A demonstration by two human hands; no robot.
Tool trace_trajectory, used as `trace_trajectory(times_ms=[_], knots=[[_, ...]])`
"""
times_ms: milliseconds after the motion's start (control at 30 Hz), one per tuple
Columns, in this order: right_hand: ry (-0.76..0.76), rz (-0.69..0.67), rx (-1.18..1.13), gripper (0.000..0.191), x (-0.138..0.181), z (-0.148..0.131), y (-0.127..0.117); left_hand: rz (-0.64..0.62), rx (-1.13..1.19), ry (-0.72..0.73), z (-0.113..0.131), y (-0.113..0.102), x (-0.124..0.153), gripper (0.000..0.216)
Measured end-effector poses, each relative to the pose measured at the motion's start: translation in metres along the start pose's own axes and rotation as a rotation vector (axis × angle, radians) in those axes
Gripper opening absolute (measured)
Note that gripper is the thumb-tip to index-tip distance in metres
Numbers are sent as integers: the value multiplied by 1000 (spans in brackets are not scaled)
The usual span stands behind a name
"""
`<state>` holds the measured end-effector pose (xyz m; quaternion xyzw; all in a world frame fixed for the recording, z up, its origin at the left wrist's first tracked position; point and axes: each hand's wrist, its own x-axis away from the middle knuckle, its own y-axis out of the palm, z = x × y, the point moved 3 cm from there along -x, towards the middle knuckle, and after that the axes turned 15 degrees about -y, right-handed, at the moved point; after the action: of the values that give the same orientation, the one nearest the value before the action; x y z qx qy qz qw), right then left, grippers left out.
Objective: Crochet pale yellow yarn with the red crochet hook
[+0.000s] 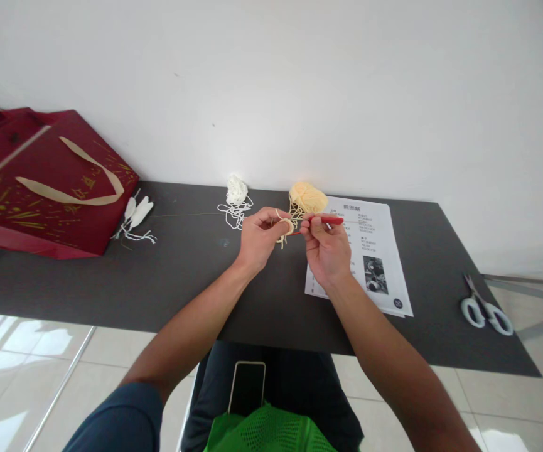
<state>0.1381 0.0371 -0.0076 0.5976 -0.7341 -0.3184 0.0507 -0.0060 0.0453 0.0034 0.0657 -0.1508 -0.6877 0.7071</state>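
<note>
My left hand (258,237) is closed, pinching a small piece of pale yellow crochet work (286,227) above the dark table (181,276). My right hand (326,248) is closed around a red-handled crochet hook (328,220) whose tip points at that piece. Yellow strands run from the work back to a ball of yellow yarn (307,198) lying just behind my hands. A loose tangle of white yarn (236,194) sits to the left of the yellow ball.
A printed instruction sheet (370,251) lies under my right hand's side. Scissors (484,306) rest near the table's right edge. A red gift bag (40,182) and small white tassels (135,216) are at the left. A phone (247,386) lies on my lap.
</note>
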Motion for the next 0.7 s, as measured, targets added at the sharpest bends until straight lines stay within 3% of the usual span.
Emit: trace_trajectory(times_ms=[100,300,467,700], knots=[[-9,-15,9,17,1,2,0,15,-6,80,2,-1,-1,12],[30,59,-26,20,6,2,7,27,-69,44,-1,-3,-1,30],[-19,32,13,20,9,-1,12,45,-164,71,1,-2,1,38],[-151,47,159,18,11,-1,7,35,31,34,0,-2,-1,28]])
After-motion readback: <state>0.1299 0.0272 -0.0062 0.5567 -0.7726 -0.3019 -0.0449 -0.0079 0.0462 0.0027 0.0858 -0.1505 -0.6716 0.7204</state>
